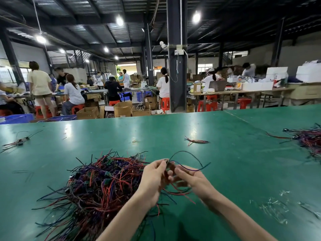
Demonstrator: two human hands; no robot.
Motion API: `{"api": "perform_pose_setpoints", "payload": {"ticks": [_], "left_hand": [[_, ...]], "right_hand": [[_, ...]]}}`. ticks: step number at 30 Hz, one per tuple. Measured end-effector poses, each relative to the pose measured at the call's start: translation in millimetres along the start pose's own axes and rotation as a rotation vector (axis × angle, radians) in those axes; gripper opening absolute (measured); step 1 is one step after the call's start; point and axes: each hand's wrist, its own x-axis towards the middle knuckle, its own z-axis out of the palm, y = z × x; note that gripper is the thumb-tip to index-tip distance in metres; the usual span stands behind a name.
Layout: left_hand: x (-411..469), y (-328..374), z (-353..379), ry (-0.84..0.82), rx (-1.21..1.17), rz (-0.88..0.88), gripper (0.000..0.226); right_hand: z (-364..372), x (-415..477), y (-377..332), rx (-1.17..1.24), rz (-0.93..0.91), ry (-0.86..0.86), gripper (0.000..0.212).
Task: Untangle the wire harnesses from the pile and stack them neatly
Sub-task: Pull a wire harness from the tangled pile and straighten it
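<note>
My left hand (152, 178) and right hand (192, 180) meet just above the tabletop (173, 129), close in front of me. The left one has its fingers curled and pinches one wire harness (184, 151) at a small dark part near the fingertips. The right hand is blurred, but I can make out its fingers curled around the same harness, with a purple strand crossing over them. From the grip a dark wire loops up and away, then falls back to the right, and red strands hang below both hands and trail onto the green surface.

Just left of my left hand lies the pile (97, 185), a thick tangle of red, purple and black wires with small green parts in it. Its loose ends spread toward my left forearm and under it.

Farther out on the tabletop there is a small bundle (198, 141) of red and dark wires, well apart from my hands, and a rubber band (134, 141) near the middle. A second heap (311, 141) of wires sits at the far right edge, and a few wires (19, 141) lie at the far left. Clear plastic scraps (274, 207) are scattered on the right near my right forearm.

Beyond the tabletop I see people at other benches, red stools (165, 103), cardboard boxes (122, 109) and a dark pillar (177, 66).
</note>
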Motion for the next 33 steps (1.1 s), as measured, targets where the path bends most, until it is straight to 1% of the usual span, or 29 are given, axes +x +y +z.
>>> {"api": "perform_pose_setpoints", "payload": {"ticks": [3, 6, 9, 12, 15, 17, 18, 21, 23, 25, 28, 30, 33], "left_hand": [[5, -22, -3, 0.005, 0.002, -0.024, 0.016], [1, -45, -5, -0.035, 0.091, -0.078, 0.019], [-2, -62, -6, -0.052, 0.142, -0.069, 0.020], [-1, -68, -10, -0.064, 0.165, -0.038, 0.021], [-4, -76, -12, -0.074, 0.179, -0.032, 0.020], [-6, -81, -12, -0.084, 0.245, 0.017, 0.020], [-7, -83, -13, -0.086, 0.330, 0.073, 0.021], [-8, -91, -18, -0.073, 0.753, 0.324, 0.024], [-7, -98, -21, -0.097, 0.980, 0.402, 0.037], [-4, -103, -25, -0.162, 1.156, 0.400, 0.047], [2, -105, -32, -0.239, 1.476, 0.441, 0.048], [7, -102, -36, -0.240, 1.568, 0.420, 0.049], [17, -96, -45, -0.216, 1.629, 0.358, 0.051]], "right_hand": [[-4, -2, 20, -0.036, 0.009, 0.024, 0.024], [-9, -4, 31, -0.085, -0.027, 0.094, 0.019], [-12, -3, 35, -0.149, -0.057, 0.142, 0.011], [-9, -3, 39, -0.011, -0.015, 0.183, 0.008], [-6, -6, 42, 0.111, 0.050, 0.260, 0.009], [-7, -8, 42, 0.149, 0.082, 0.315, 0.010], [-9, -9, 42, 0.146, 0.090, 0.337, 0.009], [-14, -10, 43, 0.094, 0.076, 0.365, 0.011], [-19, -10, 43, 0.050, 0.061, 0.375, 0.012], [-24, -10, 43, 0.018, 0.055, 0.393, 0.013], [-31, -10, 46, 0.003, 0.078, 0.427, 0.016], [-32, -11, 49, 0.006, 0.097, 0.433, 0.018], [-32, -11, 50, 0.013, 0.112, 0.424, 0.023]]}}
